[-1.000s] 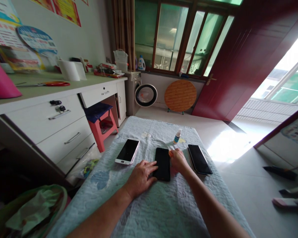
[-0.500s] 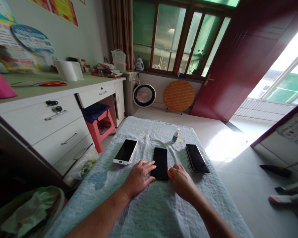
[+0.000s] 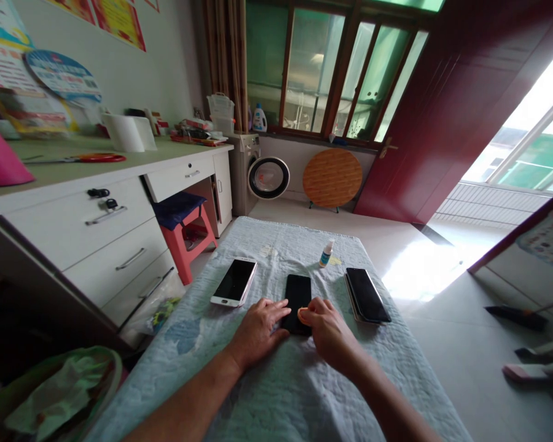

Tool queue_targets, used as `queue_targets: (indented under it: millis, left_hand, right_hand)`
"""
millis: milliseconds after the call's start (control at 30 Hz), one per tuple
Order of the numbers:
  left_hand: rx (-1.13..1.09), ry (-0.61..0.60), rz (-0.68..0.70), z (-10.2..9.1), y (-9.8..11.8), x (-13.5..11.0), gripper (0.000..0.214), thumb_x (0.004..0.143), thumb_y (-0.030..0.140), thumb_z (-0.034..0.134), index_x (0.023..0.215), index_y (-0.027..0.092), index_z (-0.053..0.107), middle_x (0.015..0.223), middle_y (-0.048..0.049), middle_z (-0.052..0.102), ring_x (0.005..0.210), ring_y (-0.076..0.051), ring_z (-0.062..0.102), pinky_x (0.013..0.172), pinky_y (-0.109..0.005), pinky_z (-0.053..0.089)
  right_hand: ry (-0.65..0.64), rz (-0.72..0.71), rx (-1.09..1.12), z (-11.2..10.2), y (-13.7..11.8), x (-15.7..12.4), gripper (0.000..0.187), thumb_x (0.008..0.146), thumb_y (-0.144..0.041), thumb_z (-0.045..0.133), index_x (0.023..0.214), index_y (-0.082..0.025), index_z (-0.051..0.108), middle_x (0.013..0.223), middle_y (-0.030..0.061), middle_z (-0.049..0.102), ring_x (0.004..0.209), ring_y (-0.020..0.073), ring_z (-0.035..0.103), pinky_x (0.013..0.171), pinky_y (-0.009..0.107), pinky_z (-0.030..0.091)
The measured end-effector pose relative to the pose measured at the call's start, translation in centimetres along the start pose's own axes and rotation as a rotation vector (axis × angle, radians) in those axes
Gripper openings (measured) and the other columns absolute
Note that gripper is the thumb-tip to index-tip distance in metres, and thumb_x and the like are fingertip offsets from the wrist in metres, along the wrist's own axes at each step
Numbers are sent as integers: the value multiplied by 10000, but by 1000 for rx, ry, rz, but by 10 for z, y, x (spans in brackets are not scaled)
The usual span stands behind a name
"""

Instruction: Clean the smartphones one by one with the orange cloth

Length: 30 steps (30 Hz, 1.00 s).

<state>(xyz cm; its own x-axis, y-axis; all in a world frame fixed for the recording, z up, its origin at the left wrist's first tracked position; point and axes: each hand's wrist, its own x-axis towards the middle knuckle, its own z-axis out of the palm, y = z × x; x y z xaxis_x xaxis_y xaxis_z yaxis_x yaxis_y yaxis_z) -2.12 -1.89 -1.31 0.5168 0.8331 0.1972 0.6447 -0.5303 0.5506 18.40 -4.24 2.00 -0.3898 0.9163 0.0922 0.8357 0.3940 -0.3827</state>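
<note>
The black phone (image 3: 297,293) is lying flat at the centre of the frame on the quilted surface (image 3: 281,393), its long axis running up and down the picture, tipped only slightly. Both hands are meeting it at its lower end, so most of its length is stretching up the frame from the fingers.

The left hand (image 3: 258,330) is lying palm down just left of it, its fingers spread wide and flat, the tips pressing on the phone's lower left edge. The right hand (image 3: 330,329) is coming in from the lower right, wrist low, its fingers pinching a small orange piece (image 3: 301,314) against the screen's lower part; it is the hand sitting more squarely over the glass.

A white phone (image 3: 234,281) is lying to the left, a dark phone (image 3: 367,294) to the right, and a small bottle (image 3: 325,253) is standing just above.
</note>
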Motion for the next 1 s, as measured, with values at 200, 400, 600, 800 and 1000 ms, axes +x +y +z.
queue_targets:
  millis: [200, 400, 600, 800, 1000]
  left_hand:
    - [-13, 4, -9, 0, 0, 0, 455, 813, 287, 720, 1255, 219, 633, 1377, -58, 580, 1190, -263, 526, 1050, -427, 419]
    - [-15, 10, 2, 0, 0, -1, 439, 802, 253, 723, 1233, 218, 647, 1369, -56, 586, 1178, -259, 530, 1044, -416, 420]
    - [-21, 16, 1, 0, 0, -1, 434, 804, 257, 721, 1232, 239, 647, 1363, -38, 590, 1169, -259, 523, 1038, -419, 427]
    - [-22, 23, 10, 2, -2, -1, 433, 804, 274, 724, 1229, 255, 645, 1352, -33, 595, 1160, -266, 523, 1029, -433, 429]
    - [-10, 31, 16, 2, 0, -2, 328, 843, 341, 691, 1157, 246, 683, 1263, -57, 627, 1130, -275, 549, 1000, -426, 435]
  right_hand:
    - [34, -19, -126, 13, 14, 23, 192, 956, -211, 474, 1034, -250, 646, 977, 40, 569, 903, 181, 464, 780, 273, 329]
    - [54, 131, -273, 13, 34, 59, 245, 975, -203, 400, 1001, -229, 643, 1025, 63, 564, 919, 196, 450, 803, 298, 316]
    - [74, 197, -292, 16, 30, 81, 247, 973, -230, 392, 1034, -221, 631, 1071, 78, 558, 949, 211, 451, 799, 311, 313]
    - [20, 102, -214, 16, 24, 84, 294, 946, -147, 392, 1062, -226, 650, 1063, 67, 557, 909, 183, 470, 782, 284, 318]
    - [-20, -44, -74, 12, 17, 64, 266, 954, -181, 426, 910, -210, 686, 942, 36, 556, 825, 146, 466, 742, 262, 309]
